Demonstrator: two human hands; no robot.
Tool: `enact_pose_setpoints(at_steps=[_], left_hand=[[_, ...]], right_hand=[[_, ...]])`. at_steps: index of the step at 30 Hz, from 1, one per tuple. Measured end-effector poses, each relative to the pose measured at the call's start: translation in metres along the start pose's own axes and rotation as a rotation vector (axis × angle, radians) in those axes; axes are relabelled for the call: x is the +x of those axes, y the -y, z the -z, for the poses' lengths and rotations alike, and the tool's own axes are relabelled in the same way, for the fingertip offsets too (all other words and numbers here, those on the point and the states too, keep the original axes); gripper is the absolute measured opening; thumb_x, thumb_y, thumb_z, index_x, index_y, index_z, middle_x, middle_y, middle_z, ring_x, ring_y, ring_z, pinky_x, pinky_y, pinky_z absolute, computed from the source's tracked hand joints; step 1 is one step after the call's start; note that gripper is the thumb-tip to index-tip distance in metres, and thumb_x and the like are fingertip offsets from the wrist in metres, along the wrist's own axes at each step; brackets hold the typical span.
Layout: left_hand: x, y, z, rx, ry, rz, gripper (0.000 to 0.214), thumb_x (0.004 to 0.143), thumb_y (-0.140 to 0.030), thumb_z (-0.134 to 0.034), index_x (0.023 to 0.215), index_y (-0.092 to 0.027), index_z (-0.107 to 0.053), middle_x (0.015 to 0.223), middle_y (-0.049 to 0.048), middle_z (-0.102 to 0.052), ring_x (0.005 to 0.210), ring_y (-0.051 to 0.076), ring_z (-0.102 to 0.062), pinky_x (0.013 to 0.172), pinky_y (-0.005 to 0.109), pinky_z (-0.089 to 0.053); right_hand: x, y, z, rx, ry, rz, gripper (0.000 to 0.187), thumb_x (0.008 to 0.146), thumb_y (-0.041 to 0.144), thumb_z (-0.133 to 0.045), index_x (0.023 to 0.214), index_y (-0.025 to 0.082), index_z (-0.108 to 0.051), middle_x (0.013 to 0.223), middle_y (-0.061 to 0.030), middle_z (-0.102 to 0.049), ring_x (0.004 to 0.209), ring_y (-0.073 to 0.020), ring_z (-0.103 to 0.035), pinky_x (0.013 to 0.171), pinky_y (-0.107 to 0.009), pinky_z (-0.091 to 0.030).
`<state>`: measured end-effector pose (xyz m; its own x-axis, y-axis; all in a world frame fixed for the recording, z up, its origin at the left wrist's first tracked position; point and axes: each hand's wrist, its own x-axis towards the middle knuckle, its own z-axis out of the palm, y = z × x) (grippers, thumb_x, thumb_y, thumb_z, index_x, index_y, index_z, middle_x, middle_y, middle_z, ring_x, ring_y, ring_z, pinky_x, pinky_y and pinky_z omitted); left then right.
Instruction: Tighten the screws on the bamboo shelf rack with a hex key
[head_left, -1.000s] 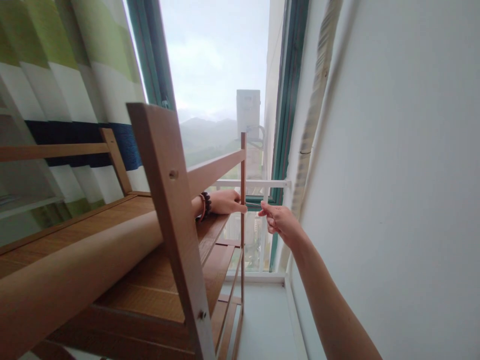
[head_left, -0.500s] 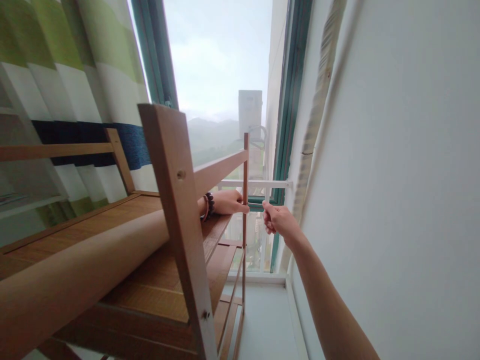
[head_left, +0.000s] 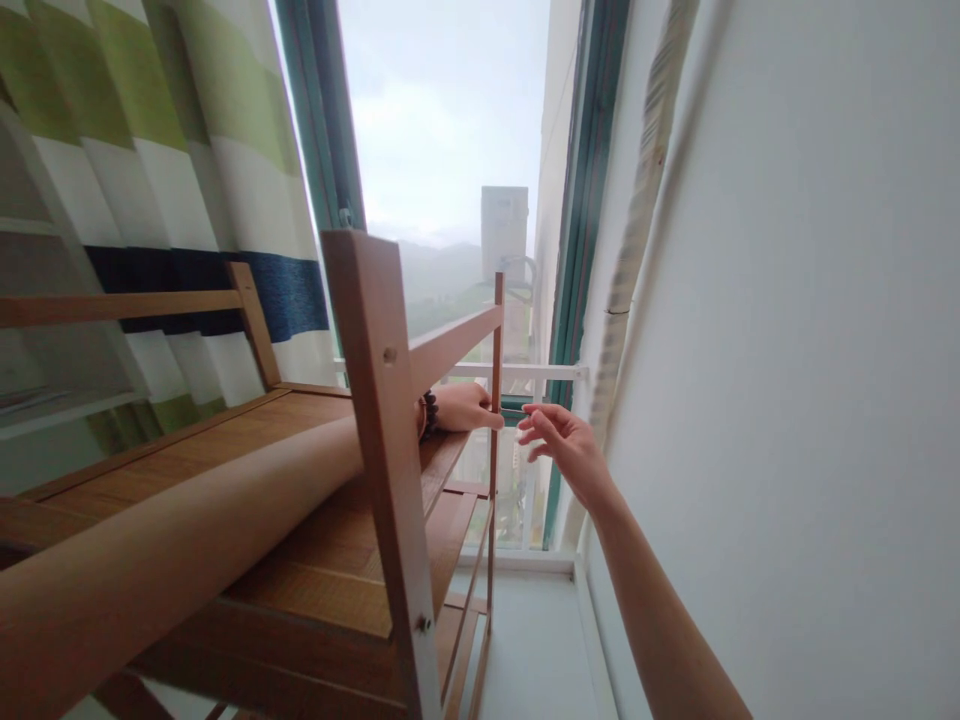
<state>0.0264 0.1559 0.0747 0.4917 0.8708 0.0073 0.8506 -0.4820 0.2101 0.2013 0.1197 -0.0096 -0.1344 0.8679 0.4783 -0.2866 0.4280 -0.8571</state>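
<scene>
My left hand [head_left: 466, 407], with a beaded bracelet [head_left: 429, 412] at the wrist, reaches across the upper board of a wooden shelf rack [head_left: 307, 540]. Its fingers close around the slim far post [head_left: 498, 345] of the rack. To the right of that post is my right hand [head_left: 564, 445], its fingers loosely parted and the fingertips pointing at the post. A thin dark rod [head_left: 513, 410], too small to name for sure, spans the gap between the post and my right fingertips. My right hand does not appear to grip it.
The rack's thick near post [head_left: 379, 430] rises beside my left forearm. A white wall [head_left: 810, 350] with a wrapped pipe [head_left: 626, 260] borders the right side. Behind are a green-framed window [head_left: 589, 200] and a white rail [head_left: 555, 372]. A striped curtain [head_left: 165, 200] hangs at the left.
My right hand's fingers have loosened from a closed pinch and spread apart near the rod. My left hand keeps its hold on the post. The view has shifted slightly.
</scene>
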Motion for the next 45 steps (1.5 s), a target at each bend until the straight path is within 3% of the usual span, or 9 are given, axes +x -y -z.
enact_pose_setpoints(at_steps=[4, 10, 17, 29, 38, 42, 45], left_hand=[[0.002, 0.003, -0.002, 0.004, 0.000, 0.007, 0.041, 0.067, -0.051, -0.047, 0.071, -0.013, -0.062, 0.062, 0.0005, -0.055, 0.055, 0.012, -0.045, 0.051, 0.023, -0.030], [0.005, 0.008, -0.004, -0.010, 0.003, -0.008, 0.045, 0.066, -0.055, -0.047, 0.071, -0.013, -0.063, 0.064, 0.0016, -0.057, 0.057, 0.013, -0.047, 0.052, 0.024, -0.031], [0.007, 0.011, -0.004, -0.024, 0.001, -0.034, 0.044, 0.066, -0.054, -0.048, 0.074, -0.014, -0.064, 0.064, 0.0013, -0.057, 0.058, 0.014, -0.048, 0.052, 0.024, -0.031], [0.006, 0.010, -0.004, -0.032, 0.005, -0.042, 0.048, 0.066, -0.057, -0.047, 0.077, -0.014, -0.065, 0.066, 0.0019, -0.059, 0.058, 0.013, -0.047, 0.052, 0.024, -0.031], [0.007, 0.012, -0.004, 0.008, 0.005, -0.024, 0.048, 0.066, -0.057, -0.047, 0.076, -0.013, -0.064, 0.066, 0.0025, -0.059, 0.057, 0.013, -0.048, 0.052, 0.024, -0.031], [0.006, 0.009, -0.003, 0.008, 0.009, -0.033, 0.045, 0.067, -0.054, -0.047, 0.074, -0.013, -0.064, 0.065, 0.0019, -0.058, 0.056, 0.012, -0.046, 0.051, 0.024, -0.030], [0.005, 0.007, -0.002, 0.025, 0.012, -0.010, 0.045, 0.067, -0.054, -0.047, 0.072, -0.013, -0.063, 0.064, 0.0017, -0.058, 0.055, 0.012, -0.046, 0.050, 0.024, -0.030]], right_hand=[[0.001, -0.006, 0.004, -0.069, 0.027, 0.106, 0.031, 0.073, 0.033, -0.064, 0.100, 0.018, -0.063, 0.089, -0.0061, -0.069, 0.083, -0.0191, -0.064, 0.061, -0.029, -0.054], [0.008, -0.019, 0.007, -0.414, -0.136, 0.303, 0.031, 0.080, 0.036, -0.056, 0.103, 0.018, -0.065, 0.078, -0.0046, -0.070, 0.070, -0.0176, -0.066, 0.063, -0.031, -0.053], [0.007, -0.022, 0.013, -0.725, -0.162, 0.492, 0.027, 0.085, 0.035, -0.049, 0.103, 0.022, -0.064, 0.079, -0.0045, -0.069, 0.068, -0.0159, -0.065, 0.067, -0.028, -0.051], [0.002, -0.023, 0.013, -0.736, -0.017, 0.537, 0.035, 0.086, 0.029, -0.050, 0.119, 0.022, -0.054, 0.096, -0.0062, -0.066, 0.082, -0.0159, -0.063, 0.073, -0.029, -0.051], [0.002, -0.026, 0.015, -0.829, -0.057, 0.536, 0.033, 0.089, 0.028, -0.041, 0.119, 0.022, -0.054, 0.091, -0.0065, -0.065, 0.080, -0.0168, -0.062, 0.076, -0.031, -0.048], [0.000, -0.022, 0.011, -0.685, 0.014, 0.450, 0.040, 0.086, 0.038, -0.047, 0.121, 0.021, -0.051, 0.098, -0.0080, -0.064, 0.079, -0.0173, -0.062, 0.073, -0.033, -0.050], [0.000, -0.021, 0.004, -0.395, 0.008, 0.260, 0.049, 0.089, 0.049, -0.030, 0.117, 0.016, -0.054, 0.089, -0.0091, -0.066, 0.072, -0.0168, -0.062, 0.064, -0.032, -0.051]])
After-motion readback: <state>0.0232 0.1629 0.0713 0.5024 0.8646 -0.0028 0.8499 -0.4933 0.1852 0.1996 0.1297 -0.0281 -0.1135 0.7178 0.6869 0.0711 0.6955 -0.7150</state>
